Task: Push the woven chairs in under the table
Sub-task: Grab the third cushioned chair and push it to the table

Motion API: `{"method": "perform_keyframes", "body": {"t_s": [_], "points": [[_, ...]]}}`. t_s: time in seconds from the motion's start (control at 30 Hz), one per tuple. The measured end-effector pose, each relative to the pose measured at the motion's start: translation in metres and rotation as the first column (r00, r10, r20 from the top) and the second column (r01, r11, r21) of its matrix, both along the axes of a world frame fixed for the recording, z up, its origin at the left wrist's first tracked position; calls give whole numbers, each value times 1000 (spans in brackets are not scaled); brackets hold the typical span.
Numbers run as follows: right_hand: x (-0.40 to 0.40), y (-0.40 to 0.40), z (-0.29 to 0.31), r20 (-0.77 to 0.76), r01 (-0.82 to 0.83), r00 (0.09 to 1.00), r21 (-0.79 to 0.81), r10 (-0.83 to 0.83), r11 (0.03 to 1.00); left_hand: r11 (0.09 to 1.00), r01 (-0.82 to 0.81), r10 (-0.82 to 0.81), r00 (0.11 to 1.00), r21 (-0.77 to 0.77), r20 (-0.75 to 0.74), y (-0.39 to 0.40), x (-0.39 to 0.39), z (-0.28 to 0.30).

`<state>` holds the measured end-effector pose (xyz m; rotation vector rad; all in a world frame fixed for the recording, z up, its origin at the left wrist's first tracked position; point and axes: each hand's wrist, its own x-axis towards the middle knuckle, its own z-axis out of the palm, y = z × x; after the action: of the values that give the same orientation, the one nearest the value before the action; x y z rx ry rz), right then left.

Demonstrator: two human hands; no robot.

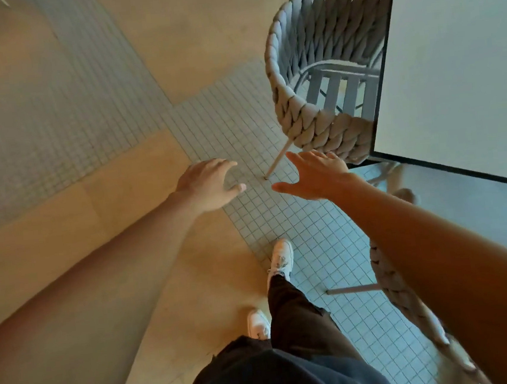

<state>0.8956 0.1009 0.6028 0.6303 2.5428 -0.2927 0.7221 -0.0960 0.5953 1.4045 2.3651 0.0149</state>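
right hand (317,175) spread, near woven chair (311,62)

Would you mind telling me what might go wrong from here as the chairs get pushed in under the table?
1. The far chair already sits partly under the table; a hard shove may knock its woven back against the dark edge.
2. Its splayed leg stands on small tiles and might catch in a joint.
3. Both the left hand and right hand are open with no grip yet, while the near chair lies behind the right arm, close to the shoes: a trip hazard.
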Motion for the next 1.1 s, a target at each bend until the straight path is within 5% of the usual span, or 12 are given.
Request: {"method": "perform_keyframes", "body": {"t_s": [0.53, 1.1], "points": [[-181, 143, -8, 23, -133, 991, -5, 133, 991, 990, -123, 122, 992, 67, 18, 134, -161, -2], [-419, 214, 2, -14, 55, 998, 41, -55, 998, 993, 105, -104, 994, 55, -23, 247, -443, 23]]}}
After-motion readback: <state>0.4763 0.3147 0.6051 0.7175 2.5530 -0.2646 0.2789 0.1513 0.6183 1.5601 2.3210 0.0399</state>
